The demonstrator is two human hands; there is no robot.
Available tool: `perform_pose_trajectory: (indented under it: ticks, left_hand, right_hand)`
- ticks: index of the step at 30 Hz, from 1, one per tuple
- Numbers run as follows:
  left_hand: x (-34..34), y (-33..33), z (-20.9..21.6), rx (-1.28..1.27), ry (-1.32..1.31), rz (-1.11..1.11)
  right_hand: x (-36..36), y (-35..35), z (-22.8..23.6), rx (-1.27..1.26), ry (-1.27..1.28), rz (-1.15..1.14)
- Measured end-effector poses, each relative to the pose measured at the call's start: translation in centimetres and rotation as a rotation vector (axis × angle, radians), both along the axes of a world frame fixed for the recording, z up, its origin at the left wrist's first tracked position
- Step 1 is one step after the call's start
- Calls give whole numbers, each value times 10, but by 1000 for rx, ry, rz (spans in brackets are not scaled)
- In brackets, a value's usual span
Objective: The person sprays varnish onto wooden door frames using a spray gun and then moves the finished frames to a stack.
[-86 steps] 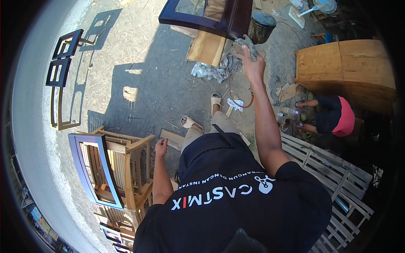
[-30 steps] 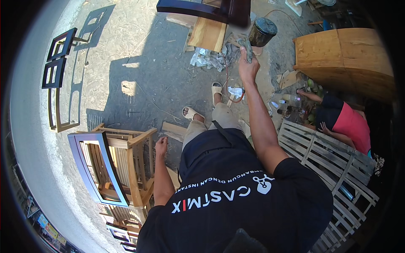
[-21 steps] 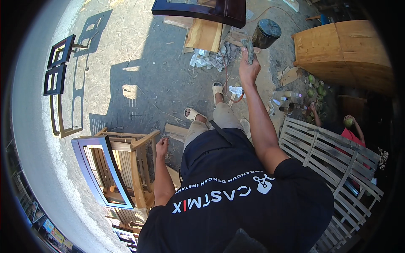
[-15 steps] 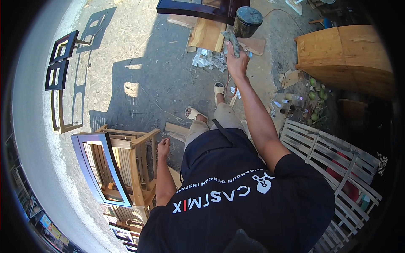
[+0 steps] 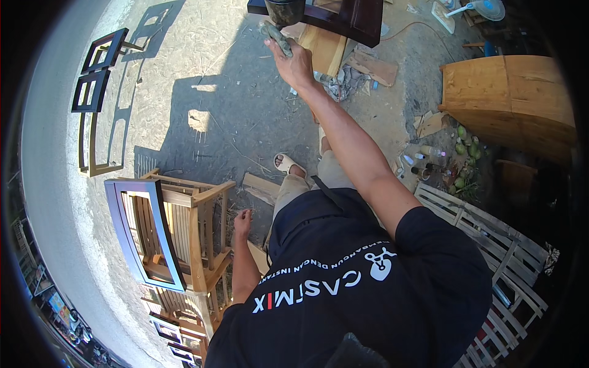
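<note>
My right hand [image 5: 296,66] is stretched out ahead, closed round the grip of a paint-smeared spray gun [image 5: 277,38]. The gun's dark round cup [image 5: 286,11] is cut off by the upper edge. Just beyond it lies a glossy dark-brown wooden frame [image 5: 361,23], resting over a bare wooden board [image 5: 322,49]. My left hand [image 5: 243,224] hangs low by my left side, its fingers loosely curled with nothing visible in them. Closest to it is a wooden slatted chair [image 5: 199,230] with a dark-edged frame [image 5: 165,236] leaning on it.
Two dark frames [image 5: 92,89] stand at the left by the road. A wooden cabinet [image 5: 509,86] is at the right, above bottles [image 5: 432,151] and green fruit [image 5: 460,149]. A slatted bamboo bench [image 5: 478,227] stands at lower right. A thin hose [image 5: 423,26] crosses the ground near a fan [image 5: 488,8].
My right hand has swept left and a little farther out with the spray gun. My left hand still hangs at my side. The whole view has shifted slightly.
</note>
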State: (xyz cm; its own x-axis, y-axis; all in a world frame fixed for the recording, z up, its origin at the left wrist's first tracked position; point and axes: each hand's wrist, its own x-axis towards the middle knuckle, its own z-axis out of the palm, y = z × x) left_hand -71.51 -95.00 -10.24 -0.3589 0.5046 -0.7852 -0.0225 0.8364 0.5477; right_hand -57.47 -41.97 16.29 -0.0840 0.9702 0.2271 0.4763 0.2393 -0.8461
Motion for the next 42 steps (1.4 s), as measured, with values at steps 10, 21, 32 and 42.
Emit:
perform_pose_trajectory:
  ticks: [10,21,32,42]
  left_hand:
    - [1,30,-9,36,-25,-9]
    - [-17,76,-29,114,19,-152]
    - [-33,103,-28,127,28,-230]
    - [-15,88,-20,72,46,-184]
  right_hand:
    - [75,-10,23,-116,-54,-218]
    - [198,-35,32,-187,-79,-581]
    - [233,-44,0,-225,-105,-622]
    - [228,-49,7,-290,-115,-546]
